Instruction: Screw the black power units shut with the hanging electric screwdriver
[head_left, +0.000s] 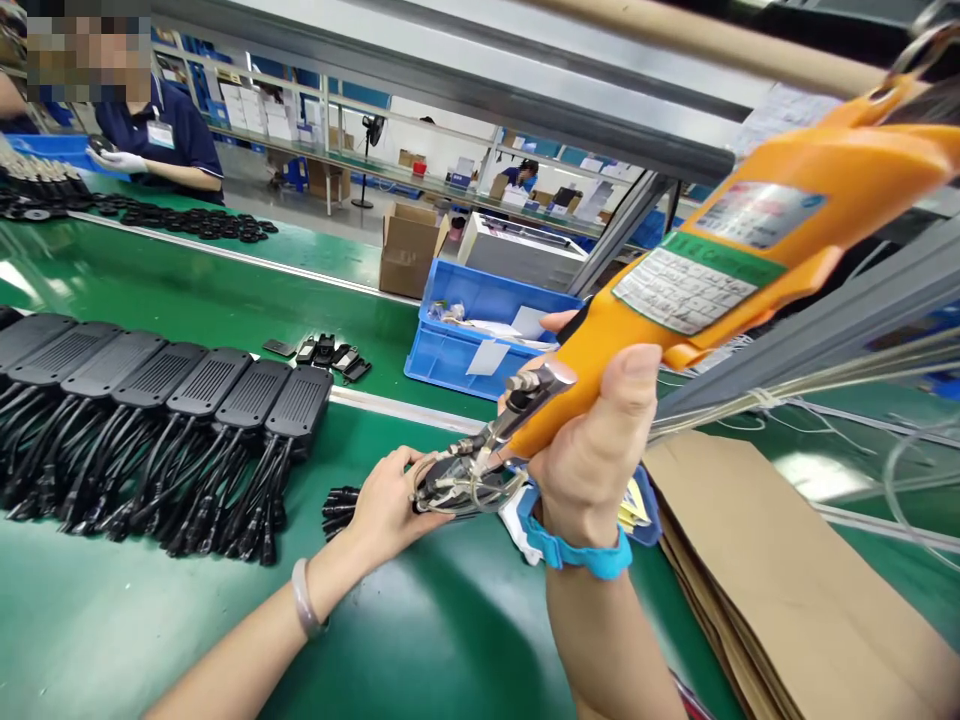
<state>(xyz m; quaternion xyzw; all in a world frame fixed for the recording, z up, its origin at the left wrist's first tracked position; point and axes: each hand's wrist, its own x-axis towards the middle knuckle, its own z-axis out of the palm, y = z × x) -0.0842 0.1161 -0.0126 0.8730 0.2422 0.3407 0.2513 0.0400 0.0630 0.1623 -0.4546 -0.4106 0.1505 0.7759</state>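
Observation:
My right hand [592, 440] is closed round an orange electric screwdriver [720, 260] that hangs tilted from the upper right, its metal tip [480, 462] pointing down-left. My left hand [390, 500] rests on the green belt with its fingers curled on a black part with cables [341, 505], right under the tip. A blue strap [581, 555] circles my right wrist, a pale bangle [304, 598] my left.
A row of black adapters with cables [172, 400] lies to the left. A blue bin [480, 330] and cardboard boxes [409, 250] stand behind. Brown paper sheets [787, 590] lie right. A person in dark blue [161, 135] works at the far left.

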